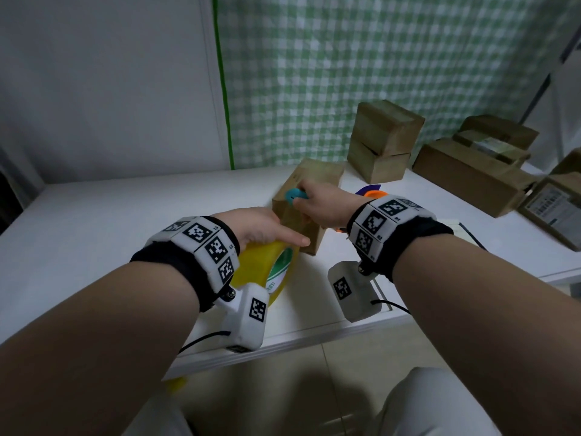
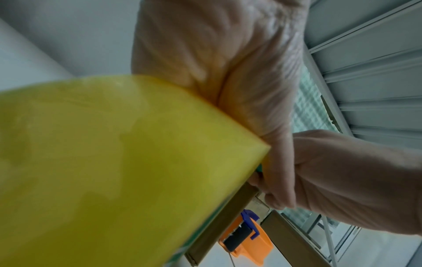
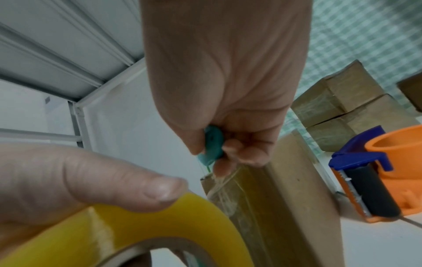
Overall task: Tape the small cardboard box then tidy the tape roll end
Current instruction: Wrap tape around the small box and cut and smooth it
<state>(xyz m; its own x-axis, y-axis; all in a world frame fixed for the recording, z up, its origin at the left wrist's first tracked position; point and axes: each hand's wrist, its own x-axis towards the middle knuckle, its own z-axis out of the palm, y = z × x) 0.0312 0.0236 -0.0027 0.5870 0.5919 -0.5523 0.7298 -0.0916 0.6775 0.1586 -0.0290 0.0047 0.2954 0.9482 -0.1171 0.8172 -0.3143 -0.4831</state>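
Observation:
A small brown cardboard box (image 1: 309, 180) lies on the white table (image 1: 125, 215), with clear tape across its near face (image 3: 246, 204). My left hand (image 1: 261, 228) grips a yellow tape roll (image 1: 267, 269) held right against the box's near end; the thumb lies on top of the roll (image 3: 141, 187). My right hand (image 1: 320, 202) pinches a small teal cutter (image 1: 292, 195) and holds it at the box's top edge, where the tape meets the cardboard (image 3: 211, 144). The roll fills most of the left wrist view (image 2: 114, 171).
An orange and blue tape dispenser (image 3: 376, 173) sits just right of the box. Two stacked taped boxes (image 1: 383, 140) stand behind, and larger cartons (image 1: 471, 174) lie at the far right. A green checked curtain (image 1: 377, 58) hangs behind the table. The table's front edge (image 1: 283, 344) is near.

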